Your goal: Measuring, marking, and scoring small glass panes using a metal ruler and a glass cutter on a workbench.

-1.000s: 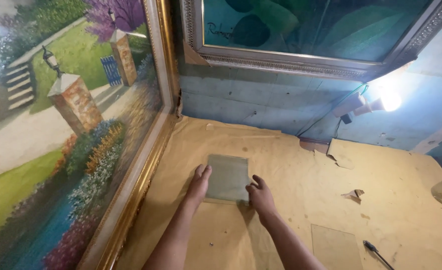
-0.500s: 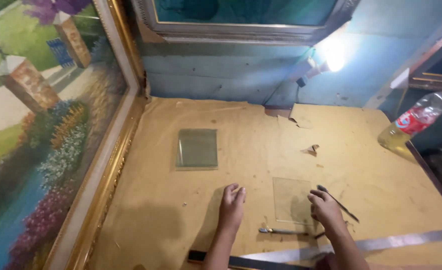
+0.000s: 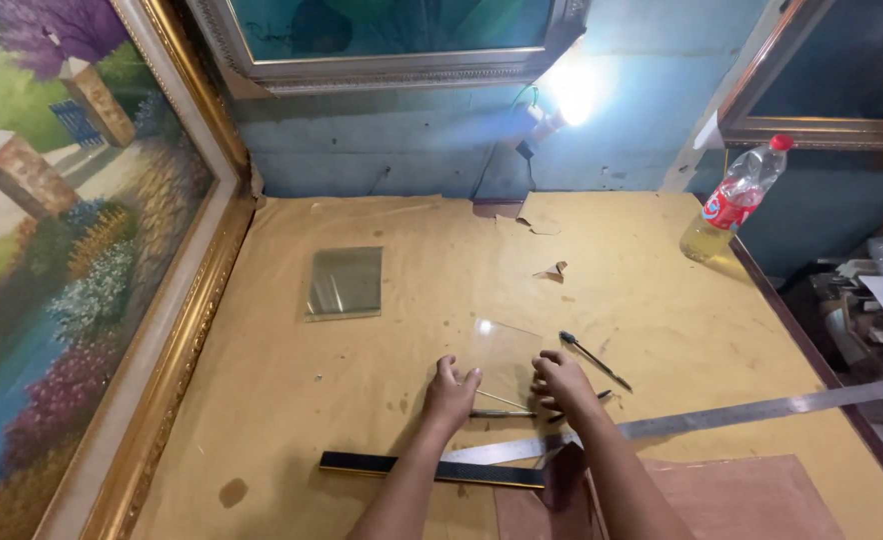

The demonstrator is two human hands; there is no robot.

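Clearly the biggest thing in view is the framed landscape painting (image 3: 62, 260), leaning along the left edge of the frame against the paper-covered worktable (image 3: 362, 420). A long steel ruler (image 3: 722, 415) runs from lower centre to the right edge, with a black straightedge (image 3: 432, 469) below the hands. At upper right a plastic bottle (image 3: 737, 195) of yellowish liquid stands near the table's corner. A square glass pane (image 3: 345, 283) lies left of centre, well apart from the hands.

Lower centre, a second, clear glass sheet (image 3: 502, 355) lies flat, hard to see against the paper. The left hand (image 3: 452, 393) rests at its near left edge, fingers loosely spread and palm down. The right hand (image 3: 565, 383) sits at its near right edge, fingers curled onto the rim; whether it pinches the glass I cannot tell. A thin metal tool (image 3: 502, 413) lies between the wrists, and a dark pen-like tool (image 3: 592, 360) lies just to the right.

As a judgement: bare fingers on raw glass edges risk a cut, and the sheet could crack if it is pressed down on the tool or debris beneath. Sliding it might knock the pen-like tool away.
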